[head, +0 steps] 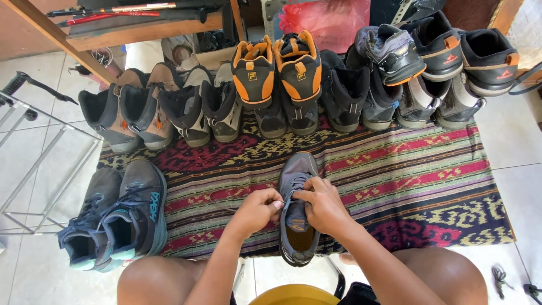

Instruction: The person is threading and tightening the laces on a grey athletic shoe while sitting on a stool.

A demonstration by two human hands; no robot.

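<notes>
A grey low-cut shoe (297, 169) with an orange inner sole lies on the patterned woven rug (406, 175), toe pointing away from me. My left hand (258, 209) pinches a lace at the shoe's left side. At the laces over the tongue, my right hand (323, 203) is closed on a lace too. Both hands meet over the middle of the shoe. My bare knees show at the bottom.
A pair of grey and teal running shoes (116, 217) sits at the rug's left end. Several pairs of hiking boots (282, 79) line the rug's far edge. A metal rack (39, 147) stands left; loose laces (499, 278) lie on the tiles at right.
</notes>
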